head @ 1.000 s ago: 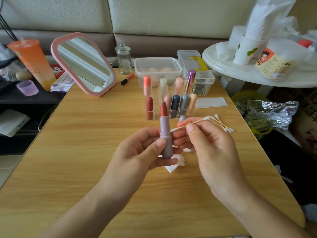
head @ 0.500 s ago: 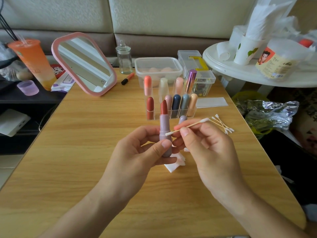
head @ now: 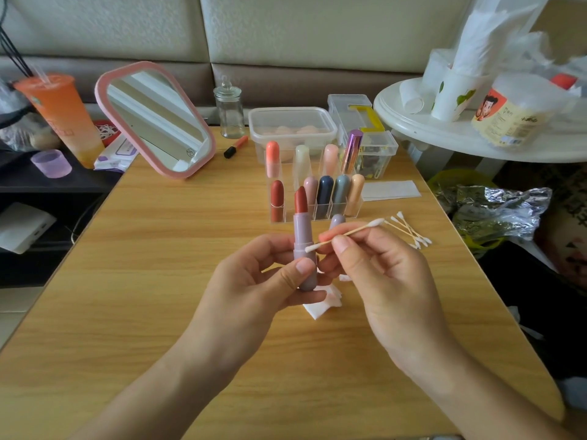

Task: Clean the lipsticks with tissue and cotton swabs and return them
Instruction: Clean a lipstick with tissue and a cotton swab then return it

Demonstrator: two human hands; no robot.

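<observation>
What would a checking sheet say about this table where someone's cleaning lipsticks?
Surface: wooden table, with a tissue lying under the hands.
Job's things: open lipstick held upright; cotton swab tip against its tube; mauve cap standing behind; rack of lipsticks; spare swabs to the right.
Clutter: pink mirror, glass jar, plastic box, orange marker.
Hands: left hand grips the lipstick; right hand pinches the swab.
Cables: thin dark cords at the far left edge.
Surroundings: sofa behind; white side table and foil bag on the right; orange drink on the left.
</observation>
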